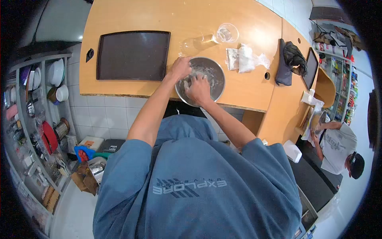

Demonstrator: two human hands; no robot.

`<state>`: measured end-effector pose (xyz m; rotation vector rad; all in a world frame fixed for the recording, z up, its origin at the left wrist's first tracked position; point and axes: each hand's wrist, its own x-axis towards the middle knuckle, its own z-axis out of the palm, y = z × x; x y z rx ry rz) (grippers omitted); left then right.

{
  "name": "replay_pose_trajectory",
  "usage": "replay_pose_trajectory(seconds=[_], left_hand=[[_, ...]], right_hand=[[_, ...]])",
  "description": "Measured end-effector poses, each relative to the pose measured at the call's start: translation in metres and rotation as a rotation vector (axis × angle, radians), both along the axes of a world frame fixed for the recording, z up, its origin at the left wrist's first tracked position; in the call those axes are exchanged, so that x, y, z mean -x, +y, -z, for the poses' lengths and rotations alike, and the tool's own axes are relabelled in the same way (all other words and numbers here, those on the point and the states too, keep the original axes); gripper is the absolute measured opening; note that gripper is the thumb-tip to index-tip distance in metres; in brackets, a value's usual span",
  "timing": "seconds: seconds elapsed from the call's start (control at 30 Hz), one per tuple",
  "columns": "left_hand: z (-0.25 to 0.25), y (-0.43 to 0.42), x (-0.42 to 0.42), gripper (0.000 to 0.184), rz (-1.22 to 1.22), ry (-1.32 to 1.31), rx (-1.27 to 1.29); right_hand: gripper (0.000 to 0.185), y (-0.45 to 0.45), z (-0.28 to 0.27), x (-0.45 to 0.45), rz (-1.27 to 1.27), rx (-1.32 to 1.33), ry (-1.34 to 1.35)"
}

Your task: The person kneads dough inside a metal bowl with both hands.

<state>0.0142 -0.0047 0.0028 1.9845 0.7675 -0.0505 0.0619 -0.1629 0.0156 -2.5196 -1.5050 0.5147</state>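
A metal mixing bowl (220, 77) stands at the front edge of the wooden table, with whitish, floury dough smeared over its inside. My left hand (182, 67) is closed on the bowl's left rim. Inside the bowl, my right hand (198, 88) has its fingers curled into the dough (193, 74), which partly coats them; how much lies under the palm is hidden. Just beyond the bowl is a clear plastic container (199, 44) with a round top. To the right lie white plastic bags (246, 58) with pale contents.
A dark baking tray (133, 55) lies on the wooden table (191, 16) at left. Dark cloth items (289, 59) rest on the right side, near another tray (311, 67). A co-worker (338, 143) sits far right, handling something. Loaded shelves (39, 99) stand at left.
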Motion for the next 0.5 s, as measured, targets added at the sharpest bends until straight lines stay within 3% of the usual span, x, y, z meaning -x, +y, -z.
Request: replay_pose_trajectory(seconds=[0.23,0.27,0.37,0.5], left_hand=[[0.009,0.001,-0.001,0.041,0.026,-0.011,-0.012],[0.007,0.001,-0.002,0.041,0.027,0.01,-0.024],[0.001,0.002,-0.005,0.039,0.034,0.032,-0.031],[0.0,-0.002,0.0,0.026,-0.02,-0.134,-0.076]], right_hand=[[0.029,-0.014,0.052,-0.033,-0.084,-0.204,0.051],[0.025,-0.012,0.062,-0.033,-0.078,-0.256,-0.063],[0.022,0.006,0.044,-0.039,-0.048,-0.023,0.043],[0.024,0.01,0.043,-0.038,-0.011,-0.02,0.062]])
